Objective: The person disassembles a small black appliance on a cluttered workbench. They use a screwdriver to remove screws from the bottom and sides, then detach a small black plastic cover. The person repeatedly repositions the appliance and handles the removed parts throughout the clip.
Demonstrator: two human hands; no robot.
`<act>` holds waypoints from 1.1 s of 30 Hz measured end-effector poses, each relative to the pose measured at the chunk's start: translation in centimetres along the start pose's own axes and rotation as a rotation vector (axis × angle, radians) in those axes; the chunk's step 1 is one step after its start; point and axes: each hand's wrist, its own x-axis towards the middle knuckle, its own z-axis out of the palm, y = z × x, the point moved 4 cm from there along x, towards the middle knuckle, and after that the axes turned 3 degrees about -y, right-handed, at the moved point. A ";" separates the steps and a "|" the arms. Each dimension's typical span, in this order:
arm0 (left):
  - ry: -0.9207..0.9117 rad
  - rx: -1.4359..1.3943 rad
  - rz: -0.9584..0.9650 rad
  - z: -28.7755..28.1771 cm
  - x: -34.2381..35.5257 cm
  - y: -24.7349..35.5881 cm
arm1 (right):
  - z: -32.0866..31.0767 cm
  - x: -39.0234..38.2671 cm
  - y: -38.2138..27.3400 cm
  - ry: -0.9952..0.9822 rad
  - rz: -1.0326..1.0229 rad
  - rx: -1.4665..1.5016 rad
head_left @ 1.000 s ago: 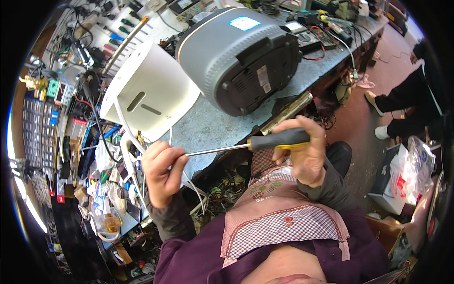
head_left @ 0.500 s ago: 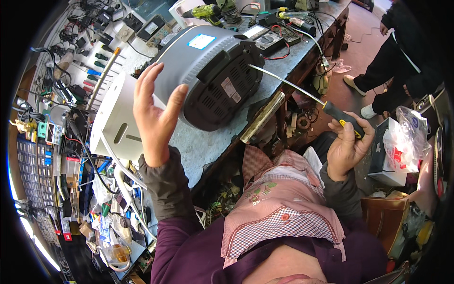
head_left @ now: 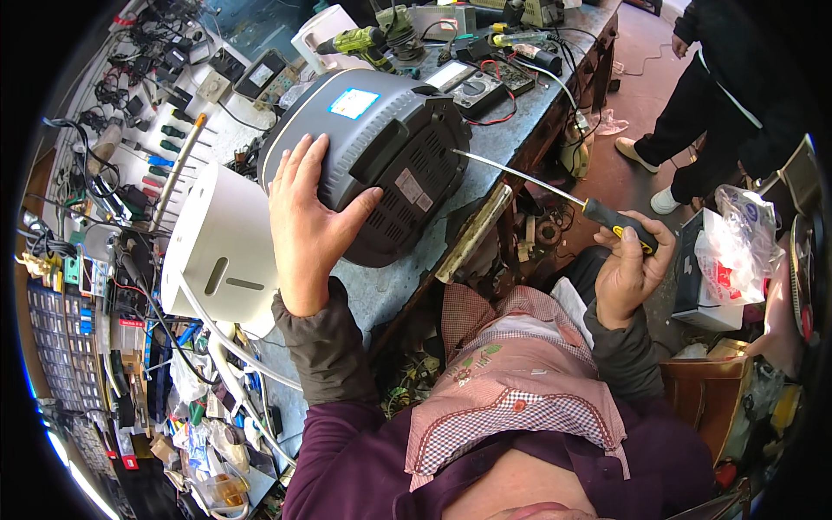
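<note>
A grey appliance point(head_left: 403, 186) lies on its side on the bench, its dark vented base turned toward me. My left hand point(head_left: 312, 230) rests on its upper left side, fingers apart. My right hand point(head_left: 633, 269) grips the black and yellow handle of a screwdriver point(head_left: 607, 217), whose long shaft reaches to the right part of the base; I cannot tell whether the tip sits in a hole. To the left of the appliance stands a white housing point(head_left: 217, 251) with two slots, a pale tube running past it.
The blue bench point(head_left: 373, 295) carries a multimeter point(head_left: 472, 91), a green drill point(head_left: 355, 43), cables and a row of screwdrivers point(head_left: 173, 143). Clutter fills the left side. Another person point(head_left: 711, 95) stands at the right, near a box with plastic bags point(head_left: 737, 243).
Both hands held the screwdriver a second ago. My left hand has since moved onto the appliance, and my right hand moved rightward with the screwdriver, its tip now at the base.
</note>
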 end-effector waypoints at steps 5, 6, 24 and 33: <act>0.015 0.024 0.013 -0.1 0.0 0.2 | 0.5 -0.1 -0.1 -0.054 -0.002 -0.012; 0.023 0.033 0.018 -0.1 -0.1 0.2 | 1.0 -0.4 0.1 -0.049 0.012 -0.020; 0.047 0.018 0.023 0.1 -0.2 0.4 | 4.7 -3.0 1.2 -0.206 0.054 -0.147; 0.046 -0.068 0.007 -0.4 0.0 -0.4 | 5.9 0.3 -3.1 -0.470 -0.429 -0.546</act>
